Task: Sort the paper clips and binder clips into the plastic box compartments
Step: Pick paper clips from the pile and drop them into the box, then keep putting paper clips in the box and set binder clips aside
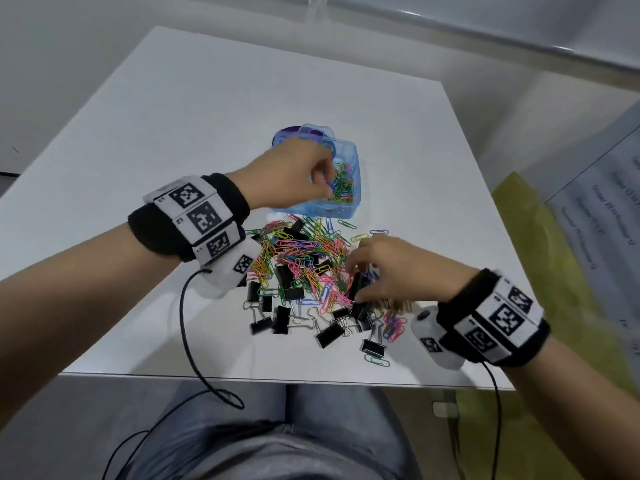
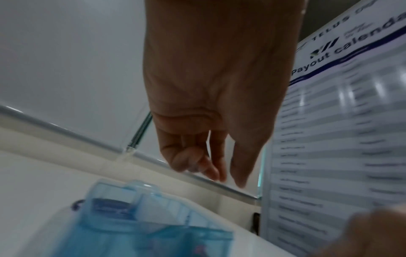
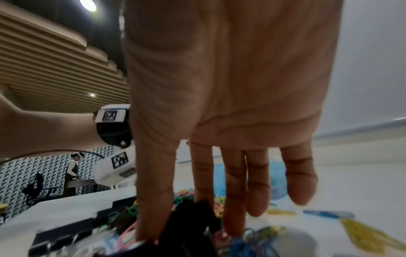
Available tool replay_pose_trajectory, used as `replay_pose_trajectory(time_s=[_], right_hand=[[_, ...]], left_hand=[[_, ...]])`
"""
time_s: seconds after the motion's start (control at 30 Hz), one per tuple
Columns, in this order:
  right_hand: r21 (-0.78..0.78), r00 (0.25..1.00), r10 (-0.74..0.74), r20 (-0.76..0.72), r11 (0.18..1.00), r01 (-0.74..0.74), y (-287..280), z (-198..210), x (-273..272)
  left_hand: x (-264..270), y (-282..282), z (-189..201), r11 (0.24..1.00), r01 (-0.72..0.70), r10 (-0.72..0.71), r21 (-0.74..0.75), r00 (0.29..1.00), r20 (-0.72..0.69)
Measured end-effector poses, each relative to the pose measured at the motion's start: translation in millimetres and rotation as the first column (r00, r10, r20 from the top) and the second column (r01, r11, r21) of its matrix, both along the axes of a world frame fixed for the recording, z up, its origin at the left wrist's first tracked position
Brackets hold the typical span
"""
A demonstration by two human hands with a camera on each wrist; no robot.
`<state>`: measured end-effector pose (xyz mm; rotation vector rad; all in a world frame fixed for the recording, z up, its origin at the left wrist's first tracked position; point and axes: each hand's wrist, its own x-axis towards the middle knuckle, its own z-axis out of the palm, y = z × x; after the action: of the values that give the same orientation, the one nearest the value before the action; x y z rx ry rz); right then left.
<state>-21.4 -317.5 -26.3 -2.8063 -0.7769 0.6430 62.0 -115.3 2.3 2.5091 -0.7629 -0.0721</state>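
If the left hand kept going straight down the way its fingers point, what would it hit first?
Most likely the coloured paper clips already lying in the blue plastic box: the left hand hovers over that compartment with fingertips aimed down into it. Depth is unclear; the fingertips may already be touching them.

white table (image 1: 207,116) | grey wall (image 1: 69,36) | ceiling lamp (image 3: 87,4) (lit)
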Motion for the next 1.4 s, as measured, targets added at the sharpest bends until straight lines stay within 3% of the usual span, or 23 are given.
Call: replay_pose_trajectory(time_s=[0.17,0.37,0.5,0.6,0.73,0.87,1.0,1.1,1.2,1.33,1.4], right_hand=[[0.165,0.996,-0.090,-0.013,0.982,0.091,4,-4,5],[0.378,0.927,-0.374,-0.018,0.856,0.353,-25,14,19],[0.400,0.800,-0.599,0.005,0.735,0.548,-54,6,34],[0.373,0.736,-0.677,-0.020,0.678,0.634,-65,-6,40],[0.230,0.761,-0.644,0.079,0.755,0.614,-64,0,32],[-0.012,0.874,-0.486,-0.014,0.874,0.486,-52,18,1],[-0.229,0.918,-0.373,-0.135,0.913,0.338,-39,8,-33],[-0.178,0.929,-0.360,-0.090,0.923,0.341,-29,-3,-33],[0.018,0.945,-0.320,-0.067,0.947,0.322,-16,-14,-17],[0.185,0.957,-0.288,-0.045,0.939,0.291,-2,-13,1],[0.207,0.947,-0.318,0.037,0.930,0.304,-5,-8,14]], left_hand=[[-23,-26,-5,0.942,0.268,-0.234,0.203,0.957,-0.174],[-32,-32,-11,0.917,0.348,-0.295,0.193,0.920,-0.256],[-45,-46,-16,0.870,0.440,-0.371,0.223,0.882,-0.291],[-58,-62,-23,0.785,0.489,-0.426,0.380,0.872,-0.242],[-69,-75,-29,0.698,0.503,-0.485,0.510,0.856,-0.180],[-65,-72,-31,0.735,0.484,-0.466,0.475,0.870,-0.164],[-58,-67,-33,0.762,0.462,-0.430,0.454,0.885,-0.179],[-51,-66,-31,0.794,0.457,-0.417,0.401,0.889,-0.189],[-40,-56,-23,0.866,0.409,-0.369,0.288,0.911,-0.183],[-19,-20,-3,0.964,0.240,-0.209,0.112,0.950,-0.233],[-9,5,3,0.990,0.118,-0.094,0.081,0.962,-0.258]])
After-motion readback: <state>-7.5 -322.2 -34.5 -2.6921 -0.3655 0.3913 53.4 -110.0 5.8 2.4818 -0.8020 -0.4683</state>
